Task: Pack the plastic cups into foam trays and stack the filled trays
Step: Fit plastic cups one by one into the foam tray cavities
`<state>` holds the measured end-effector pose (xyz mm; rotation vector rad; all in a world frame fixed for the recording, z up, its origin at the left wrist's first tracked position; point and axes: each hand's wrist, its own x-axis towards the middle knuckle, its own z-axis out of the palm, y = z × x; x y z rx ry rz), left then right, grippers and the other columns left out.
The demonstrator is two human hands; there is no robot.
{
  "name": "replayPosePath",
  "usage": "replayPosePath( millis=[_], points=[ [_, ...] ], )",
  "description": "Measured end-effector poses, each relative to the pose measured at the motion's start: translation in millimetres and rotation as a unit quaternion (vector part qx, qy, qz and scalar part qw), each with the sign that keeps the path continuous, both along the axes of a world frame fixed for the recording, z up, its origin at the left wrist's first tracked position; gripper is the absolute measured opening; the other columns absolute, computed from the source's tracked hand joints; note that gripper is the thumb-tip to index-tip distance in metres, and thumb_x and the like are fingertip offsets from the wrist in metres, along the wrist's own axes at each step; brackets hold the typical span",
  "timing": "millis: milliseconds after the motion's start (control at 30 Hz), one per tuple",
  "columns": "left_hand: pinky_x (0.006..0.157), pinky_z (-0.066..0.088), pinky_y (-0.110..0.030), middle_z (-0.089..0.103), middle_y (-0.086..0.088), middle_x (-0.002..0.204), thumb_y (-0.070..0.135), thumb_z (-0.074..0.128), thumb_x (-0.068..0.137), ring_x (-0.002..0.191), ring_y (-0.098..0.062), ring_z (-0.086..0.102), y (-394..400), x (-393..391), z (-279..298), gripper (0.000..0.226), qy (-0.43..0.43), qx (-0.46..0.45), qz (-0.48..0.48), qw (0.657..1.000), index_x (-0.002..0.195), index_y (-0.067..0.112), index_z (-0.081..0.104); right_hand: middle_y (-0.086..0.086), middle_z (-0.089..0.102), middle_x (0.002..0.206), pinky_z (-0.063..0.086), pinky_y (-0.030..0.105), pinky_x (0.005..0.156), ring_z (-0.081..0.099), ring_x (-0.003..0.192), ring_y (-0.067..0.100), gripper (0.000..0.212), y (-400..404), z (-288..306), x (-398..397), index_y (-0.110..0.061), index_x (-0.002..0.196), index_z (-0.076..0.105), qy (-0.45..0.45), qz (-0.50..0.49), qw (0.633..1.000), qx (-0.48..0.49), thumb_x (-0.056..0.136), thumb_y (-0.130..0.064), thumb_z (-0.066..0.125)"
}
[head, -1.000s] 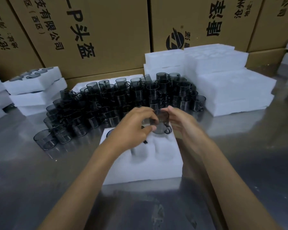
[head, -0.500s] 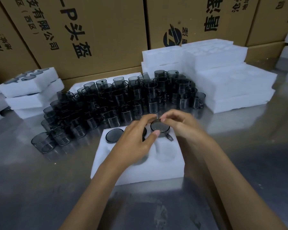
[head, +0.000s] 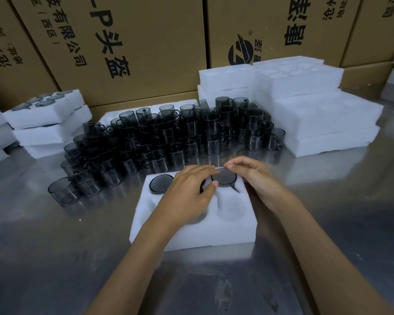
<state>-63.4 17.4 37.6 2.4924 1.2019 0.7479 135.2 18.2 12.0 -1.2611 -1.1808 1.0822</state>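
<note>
Steel desk [head: 55,258] carrying a mass of dark plastic cups [head: 168,137]. Before it, a white foam tray [head: 191,233] with one cup [head: 161,183] seated far left. Left hand [head: 187,196] and right hand [head: 255,178], grips released, fingertips touching a second cup [head: 223,176] sunk in the far-right pocket.

Printed cardboard boxes [head: 134,42] stand behind the shiny metal table [head: 43,246].

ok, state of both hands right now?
Left hand: open, fingers on the cup seated in the tray.
Right hand: open, fingertips on the same cup's far rim.
</note>
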Motion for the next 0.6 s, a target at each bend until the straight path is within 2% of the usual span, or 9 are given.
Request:
replayPosePath(
  millis=[133,233,267,333,400,433,500,600],
  points=[
    [0.111,0.033,-0.029,0.055,0.014,0.139,0.029,0.053,0.101,0.132,-0.005,0.038,0,0,0,0.035,0.002,0.000,-0.003,1.000,0.135,0.024,0.059,0.001,0.076,0.099,0.055,0.038,0.092,0.071,0.098,0.022,0.009,-1,2,-1,-0.023,0.092,0.077,0.017,-0.001,1.000,-0.021,0.090,-0.025,0.069],
    [0.103,0.043,-0.031,0.056,0.016,0.134,0.028,0.052,0.101,0.127,-0.003,0.041,-3,-1,1,0.035,-0.018,-0.007,-0.006,1.000,0.136,0.028,0.056,0.005,0.076,0.098,0.054,0.038,0.090,0.071,0.098,0.026,0.011,-1,5,-4,-0.020,0.091,0.077,0.053,-0.016,0.998,-0.036,0.089,-0.024,0.068],
    [0.101,0.043,-0.029,0.056,0.017,0.133,0.029,0.052,0.101,0.126,-0.002,0.042,-4,-2,1,0.036,-0.031,-0.008,-0.002,0.999,0.137,0.030,0.054,0.006,0.076,0.096,0.055,0.036,0.086,0.071,0.093,0.025,0.011,0,5,-5,-0.018,0.091,0.077,0.076,-0.036,0.996,-0.038,0.089,-0.021,0.067],
    [0.098,0.040,-0.018,0.056,0.019,0.130,0.027,0.055,0.100,0.119,0.003,0.049,-4,-3,3,0.037,-0.080,-0.013,0.023,0.996,0.136,0.033,0.055,0.005,0.074,0.086,0.054,0.024,0.068,0.069,0.077,0.017,0.011,2,5,-10,-0.015,0.090,0.075,0.137,-0.099,0.985,-0.043,0.089,-0.014,0.064],
    [0.086,0.040,-0.006,0.059,0.019,0.123,0.019,0.058,0.098,0.101,0.009,0.058,0,-6,7,0.036,-0.170,-0.031,0.059,0.983,0.131,0.032,0.059,0.006,0.072,0.081,0.049,0.017,0.054,0.064,0.065,0.012,0.011,4,5,-13,-0.011,0.091,0.072,0.184,-0.142,0.971,-0.051,0.090,-0.009,0.061],
    [0.083,0.042,-0.004,0.061,0.018,0.121,0.015,0.059,0.097,0.098,0.008,0.059,4,-8,9,0.035,-0.212,-0.042,0.077,0.973,0.129,0.031,0.060,0.007,0.072,0.081,0.048,0.016,0.052,0.064,0.063,0.012,0.011,4,5,-14,-0.009,0.092,0.071,0.198,-0.148,0.967,-0.056,0.090,-0.008,0.060],
    [0.079,0.044,-0.004,0.062,0.012,0.119,0.010,0.058,0.096,0.097,0.002,0.060,14,-12,13,0.034,-0.260,-0.058,0.109,0.958,0.125,0.028,0.061,0.009,0.074,0.087,0.051,0.017,0.057,0.065,0.068,0.014,0.012,5,5,-13,-0.008,0.095,0.070,0.205,-0.142,0.966,-0.062,0.092,-0.008,0.058],
    [0.070,0.043,-0.003,0.059,0.006,0.122,0.010,0.059,0.096,0.089,-0.001,0.060,40,-19,19,0.035,-0.241,-0.066,0.136,0.959,0.126,0.026,0.058,0.009,0.074,0.091,0.052,0.024,0.075,0.066,0.078,0.017,0.015,6,4,-10,-0.009,0.095,0.068,0.190,-0.137,0.970,-0.058,0.095,-0.008,0.053]
  ],
)
